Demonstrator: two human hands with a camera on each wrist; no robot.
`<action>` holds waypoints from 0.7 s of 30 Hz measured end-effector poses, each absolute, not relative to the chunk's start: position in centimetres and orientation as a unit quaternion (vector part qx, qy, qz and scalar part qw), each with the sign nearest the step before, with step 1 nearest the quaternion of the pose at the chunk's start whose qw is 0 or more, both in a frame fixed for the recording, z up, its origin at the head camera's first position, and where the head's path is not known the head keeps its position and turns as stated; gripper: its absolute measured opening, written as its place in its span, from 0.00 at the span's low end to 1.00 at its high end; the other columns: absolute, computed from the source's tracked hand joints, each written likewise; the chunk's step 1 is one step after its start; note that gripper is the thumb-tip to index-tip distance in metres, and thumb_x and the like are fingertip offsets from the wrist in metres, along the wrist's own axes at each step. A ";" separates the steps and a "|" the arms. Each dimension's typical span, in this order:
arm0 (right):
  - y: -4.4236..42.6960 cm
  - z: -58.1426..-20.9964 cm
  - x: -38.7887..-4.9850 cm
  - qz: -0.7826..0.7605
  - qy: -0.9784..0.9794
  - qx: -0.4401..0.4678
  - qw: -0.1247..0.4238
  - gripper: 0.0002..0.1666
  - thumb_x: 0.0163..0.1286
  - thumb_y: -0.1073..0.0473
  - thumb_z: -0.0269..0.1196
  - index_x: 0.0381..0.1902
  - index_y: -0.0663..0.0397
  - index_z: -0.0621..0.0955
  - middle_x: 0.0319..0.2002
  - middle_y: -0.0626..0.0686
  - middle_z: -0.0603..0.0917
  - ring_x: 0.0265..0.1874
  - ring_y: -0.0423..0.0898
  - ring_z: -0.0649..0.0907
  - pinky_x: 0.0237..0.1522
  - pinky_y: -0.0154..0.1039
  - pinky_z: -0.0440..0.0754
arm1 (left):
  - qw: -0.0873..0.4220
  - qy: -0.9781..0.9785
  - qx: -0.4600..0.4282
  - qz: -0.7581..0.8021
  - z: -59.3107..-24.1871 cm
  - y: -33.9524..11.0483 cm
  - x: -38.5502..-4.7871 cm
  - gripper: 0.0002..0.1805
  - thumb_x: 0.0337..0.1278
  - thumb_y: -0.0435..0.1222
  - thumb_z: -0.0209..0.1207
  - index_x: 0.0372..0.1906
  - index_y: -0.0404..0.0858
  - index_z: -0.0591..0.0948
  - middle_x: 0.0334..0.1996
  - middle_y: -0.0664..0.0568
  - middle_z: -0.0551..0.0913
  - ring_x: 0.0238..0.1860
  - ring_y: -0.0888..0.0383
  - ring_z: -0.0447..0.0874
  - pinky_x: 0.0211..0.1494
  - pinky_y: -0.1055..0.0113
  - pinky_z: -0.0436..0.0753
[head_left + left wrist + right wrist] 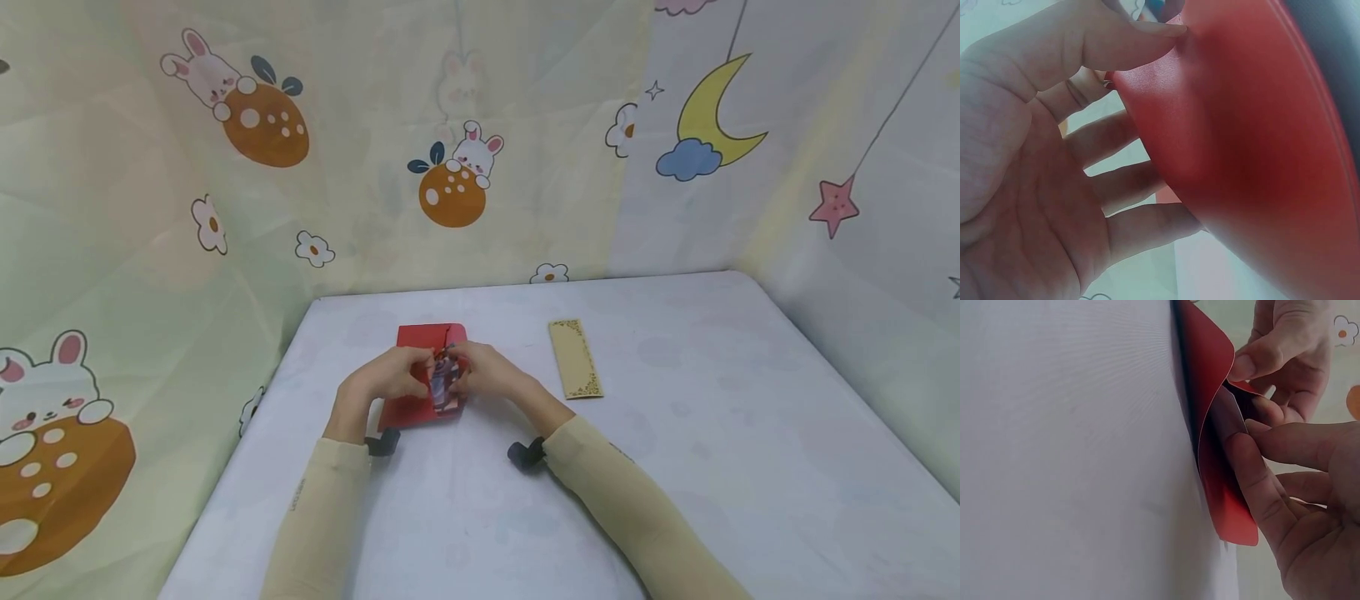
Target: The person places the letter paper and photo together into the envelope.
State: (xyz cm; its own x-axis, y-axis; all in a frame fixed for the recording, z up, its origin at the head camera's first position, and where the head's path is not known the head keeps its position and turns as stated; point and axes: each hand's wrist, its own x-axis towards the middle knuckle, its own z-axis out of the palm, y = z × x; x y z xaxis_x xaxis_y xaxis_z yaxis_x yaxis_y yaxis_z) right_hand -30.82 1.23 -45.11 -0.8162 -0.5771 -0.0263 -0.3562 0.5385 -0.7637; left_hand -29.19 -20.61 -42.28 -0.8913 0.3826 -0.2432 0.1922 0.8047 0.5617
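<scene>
Both hands are on the same job, left of centre on the tabletop, toward its back edge.

Left hand: holding the red envelope by its edge. Thumb on the near face, fingers behind, pinch at the tips only, palm off the paper. Grip looks chosen to bow the 1 face outward and keep the mouth spread; the right wrist view does show the envelope gaping there.

Right hand: narrow pinch on the printed card, thumb one side, index finger the other. Card sits between the red layers, part of it showing in the gap. Holding by the edge probably keeps the fingers clear of the envelope walls. Can't tell how deep the card sits; paper and fingers hide the rest.

Envelope is tilted up on the right wrist view, low over the tabletop. Whether its underside touches all along isn't clear. The 2 hands face each other across the opening, likely so 1 steadies the envelope while the other controls the card.

Gold strip lies flat by itself, right of the hands, nearer the back edge than the front. Neither hand touches it; that spot seems to keep it out of the elbows' way.
</scene>
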 end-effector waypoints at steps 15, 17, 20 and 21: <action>0.6 -44.8 -30.8 -0.406 0.860 -0.268 0.153 0.33 0.64 0.65 0.74 0.67 0.58 0.79 0.54 0.54 0.84 0.41 0.48 0.82 0.40 0.37 0.85 | 0.170 0.935 0.154 0.271 -42.2 -20.7 -29.2 0.15 0.52 0.34 0.74 0.41 0.46 0.80 0.39 0.51 0.81 0.47 0.52 0.78 0.42 0.62 0.83; 0.6 -44.9 -30.8 -0.407 0.860 -0.269 0.153 0.33 0.64 0.66 0.74 0.67 0.58 0.79 0.55 0.54 0.84 0.42 0.47 0.82 0.40 0.36 0.84 | 0.171 0.935 0.152 0.272 -42.2 -20.7 -29.2 0.15 0.52 0.34 0.74 0.42 0.46 0.80 0.39 0.51 0.81 0.47 0.52 0.78 0.42 0.62 0.83; 0.6 -45.1 -30.9 -0.408 0.858 -0.272 0.153 0.35 0.63 0.67 0.73 0.68 0.59 0.78 0.57 0.55 0.84 0.41 0.47 0.82 0.40 0.36 0.85 | 0.171 0.935 0.151 0.273 -42.3 -20.7 -29.1 0.15 0.53 0.34 0.74 0.42 0.46 0.80 0.40 0.51 0.80 0.48 0.51 0.78 0.42 0.62 0.83; 0.7 -45.2 -30.9 -0.408 0.858 -0.272 0.153 0.35 0.63 0.67 0.73 0.69 0.59 0.77 0.58 0.55 0.83 0.40 0.47 0.83 0.40 0.36 0.85 | 0.171 0.935 0.150 0.272 -42.3 -20.7 -29.1 0.15 0.53 0.34 0.74 0.42 0.45 0.80 0.40 0.51 0.80 0.48 0.52 0.78 0.42 0.62 0.83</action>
